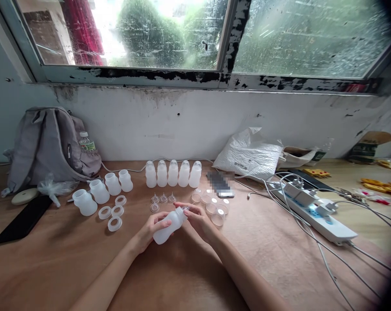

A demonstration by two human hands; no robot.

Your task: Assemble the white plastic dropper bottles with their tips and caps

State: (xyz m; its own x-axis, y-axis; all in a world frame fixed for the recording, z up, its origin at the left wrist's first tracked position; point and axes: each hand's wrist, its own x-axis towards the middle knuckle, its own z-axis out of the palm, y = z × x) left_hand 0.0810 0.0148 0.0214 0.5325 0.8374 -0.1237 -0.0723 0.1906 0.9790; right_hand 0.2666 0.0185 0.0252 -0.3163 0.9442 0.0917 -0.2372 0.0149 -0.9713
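Note:
My left hand (154,226) is wrapped round the body of a frosted white baby bottle (165,232), which tilts up to the right. My right hand (198,219) is closed at the bottle's top end, its fingers pinching round a small clear part that is mostly hidden. Just beyond my hands lie several clear silicone nipples (154,199). Several clear domed caps (211,209) rest right of them. To the left are several white collar rings (115,223) and several open bottle bodies (99,191). Several capped bottles (173,173) stand in a row behind.
A white power strip (328,224) with plugs and trailing cables occupies the right side. A phone (222,186) and a silver bag (250,153) lie at the back. On the left are a grey backpack (49,147), a black case (22,220) and a plastic bag (56,188).

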